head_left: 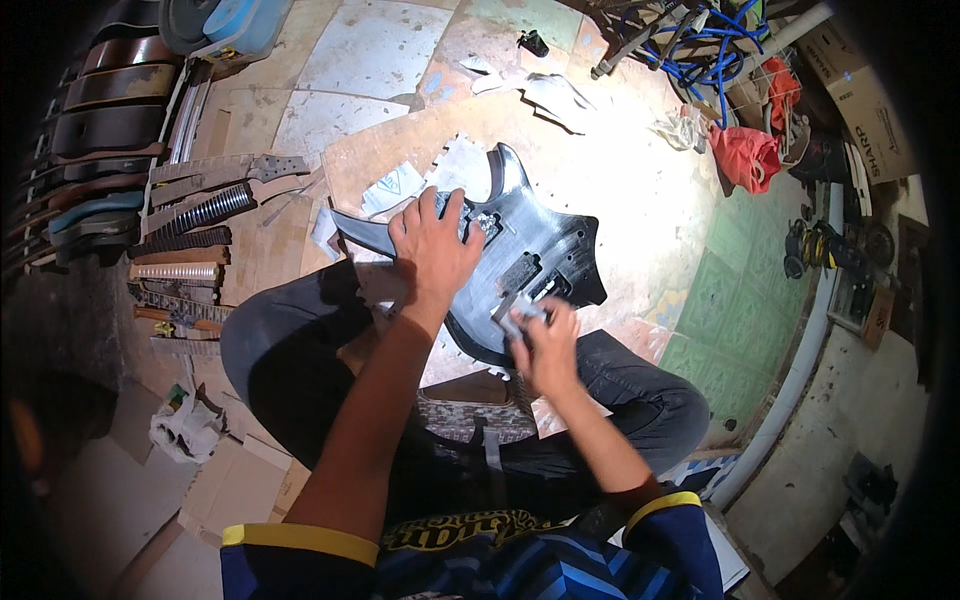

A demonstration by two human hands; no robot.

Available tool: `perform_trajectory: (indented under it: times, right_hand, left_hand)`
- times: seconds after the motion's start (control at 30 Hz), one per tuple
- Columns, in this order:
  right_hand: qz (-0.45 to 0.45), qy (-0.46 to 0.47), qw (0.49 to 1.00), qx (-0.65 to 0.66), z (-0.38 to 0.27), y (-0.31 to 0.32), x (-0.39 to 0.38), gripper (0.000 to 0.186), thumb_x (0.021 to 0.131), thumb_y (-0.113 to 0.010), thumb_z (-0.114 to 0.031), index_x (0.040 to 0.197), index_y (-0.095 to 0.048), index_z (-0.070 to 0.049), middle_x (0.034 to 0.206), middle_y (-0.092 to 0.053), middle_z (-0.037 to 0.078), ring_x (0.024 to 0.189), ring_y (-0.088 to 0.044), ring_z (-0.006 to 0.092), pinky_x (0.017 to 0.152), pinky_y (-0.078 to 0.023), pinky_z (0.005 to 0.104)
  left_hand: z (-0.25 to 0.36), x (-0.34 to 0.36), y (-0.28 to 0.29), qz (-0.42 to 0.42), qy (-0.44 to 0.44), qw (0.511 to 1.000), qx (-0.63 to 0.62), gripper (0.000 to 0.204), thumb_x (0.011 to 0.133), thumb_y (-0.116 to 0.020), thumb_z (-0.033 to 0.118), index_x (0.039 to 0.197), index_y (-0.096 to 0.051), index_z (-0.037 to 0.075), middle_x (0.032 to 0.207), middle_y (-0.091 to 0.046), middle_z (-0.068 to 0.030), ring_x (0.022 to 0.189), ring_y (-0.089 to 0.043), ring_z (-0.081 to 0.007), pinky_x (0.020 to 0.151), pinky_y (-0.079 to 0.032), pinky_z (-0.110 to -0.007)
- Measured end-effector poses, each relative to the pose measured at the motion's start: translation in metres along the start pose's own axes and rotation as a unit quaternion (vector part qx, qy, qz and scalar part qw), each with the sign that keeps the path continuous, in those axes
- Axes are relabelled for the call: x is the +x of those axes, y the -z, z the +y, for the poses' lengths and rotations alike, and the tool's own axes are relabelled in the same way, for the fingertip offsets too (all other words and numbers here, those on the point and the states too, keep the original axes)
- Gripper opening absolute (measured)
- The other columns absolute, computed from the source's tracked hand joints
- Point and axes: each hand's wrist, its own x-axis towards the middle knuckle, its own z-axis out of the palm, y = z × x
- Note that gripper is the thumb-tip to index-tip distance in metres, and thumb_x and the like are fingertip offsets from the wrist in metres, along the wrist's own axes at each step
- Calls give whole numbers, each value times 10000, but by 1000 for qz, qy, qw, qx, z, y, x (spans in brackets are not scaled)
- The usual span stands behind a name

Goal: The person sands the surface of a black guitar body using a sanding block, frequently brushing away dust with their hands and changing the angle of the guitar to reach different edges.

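Note:
A black electric guitar body (510, 265) with routed cavities lies tilted across my crossed legs. Dull, scuffed patches show on its glossy surface. My left hand (435, 245) rests on the upper left part of the body, fingers spread, near a cavity. In my right hand (550, 345) is a small grey folded piece of sandpaper (515, 312), pressed against the body's lower part beside another cavity. The right fingers are closed on it and slightly blurred.
Guitar necks (205, 210) lie in a row at left, with several guitar bodies (110, 130) stacked beyond. A blue tub (245, 30) stands at far left. Blue tubing (720, 55), a red cloth (748, 157) and a cardboard box (870, 120) sit at far right.

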Motion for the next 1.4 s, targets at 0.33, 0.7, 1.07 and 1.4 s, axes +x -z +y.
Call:
perform_trajectory:
  times: [0.33,0.7,1.07,1.4]
  right_hand:
    - [104,-76,989,-76,35,18,51,508,816,-827,-171,1264,-606,-85,1307,-501,284,1176,-505,444,992,-398,524]
    - [-1,-302,586,752,6,65,31,484,1004,-618,-283,1406,-446,-78,1213,-638,156,1012,-684,244,792,-591,345]
    - [15,-302,590,749,-53,59,-40,570,1050,-507,-504,1446,-459,-96,1313,-639,136,1145,-681,296,881,-629,463]
    - [116,-338,705,612,-61,49,-81,659,1047,-371,-655,1397,-548,-125,1149,-706,50,910,-691,146,584,-502,278]
  left_hand:
    - [-1,0,0,-13,11,1000,3,514,871,-673,382,1330,-652,152,1357,-560,-159,1253,-517,-320,1072,-328,-502]
    - [10,-23,21,22,-46,987,-153,535,874,-741,310,1346,-628,85,1392,-566,-178,1310,-506,-353,1145,-314,-520]
    - [52,-102,76,-307,79,670,-671,296,984,-712,154,1225,-610,15,1076,-658,-40,984,-616,-86,806,-535,-259]
    - [53,-97,81,-366,-34,754,-544,221,902,-804,159,995,-634,52,943,-639,8,871,-586,-70,773,-500,-256]
